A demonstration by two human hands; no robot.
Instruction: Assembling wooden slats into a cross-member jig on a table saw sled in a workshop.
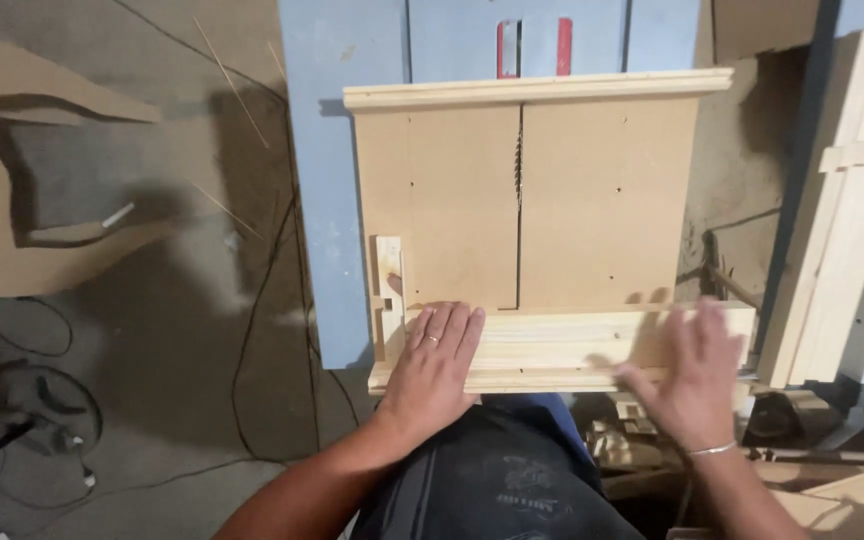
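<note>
A brown board sled (602, 200) lies on a blue saw table (327, 200), with a saw blade (518, 175) showing in its middle slot. Pale wooden rails run along its far edge (537, 90) and its near edge (552, 350). My left hand (432, 360) lies flat on the near rail, fingers together, a ring on one finger. My right hand (692, 370) is blurred, fingers spread, over the right end of the same rail; it holds nothing. A small notched wood block (388, 290) stands at the sled's left edge, just beyond my left hand.
Pale planks (842, 250) lean in a stack at the right. Wood offcuts (852, 490) lie on the floor at lower right. A cut-out board shape (52, 200) lies on the left, with black cables (262, 300) and a dark stand (12, 420) on the concrete floor.
</note>
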